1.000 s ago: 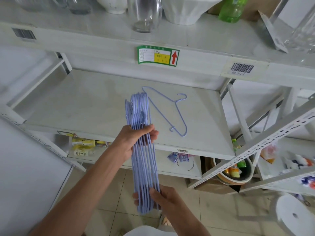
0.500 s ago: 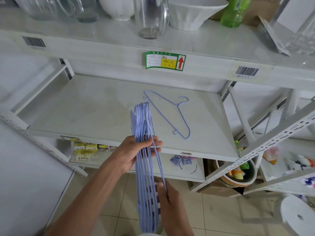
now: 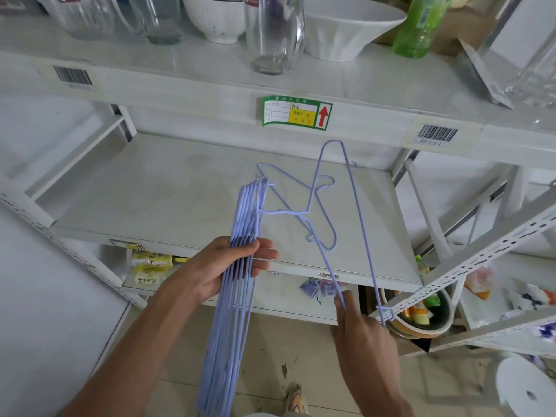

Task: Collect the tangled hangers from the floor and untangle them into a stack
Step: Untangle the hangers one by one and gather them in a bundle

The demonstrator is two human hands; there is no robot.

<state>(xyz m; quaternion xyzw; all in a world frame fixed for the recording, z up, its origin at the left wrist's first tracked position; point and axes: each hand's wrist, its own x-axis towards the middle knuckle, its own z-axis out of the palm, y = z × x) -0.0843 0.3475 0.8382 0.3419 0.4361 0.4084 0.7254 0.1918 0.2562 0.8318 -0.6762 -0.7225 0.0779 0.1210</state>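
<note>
Pulled clear since earlier by pinching right hand [image 3: 358, 329], one hanger [image 3: 346, 224]; left hand [image 3: 222, 266] grips bundle [image 3: 237, 284]; best unhooked gently.

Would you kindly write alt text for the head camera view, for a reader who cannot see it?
A person's left hand grips a bundle of lilac wire hangers while the right hand pulls one hanger out sideways, its hook still near the bundle. Another hanger lies on the white shelf behind, beneath glassware and bowls.

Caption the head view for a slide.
Left hand grips a bundle of lilac hangers while the right hand pulls one hanger sideways over the shelf.
</note>
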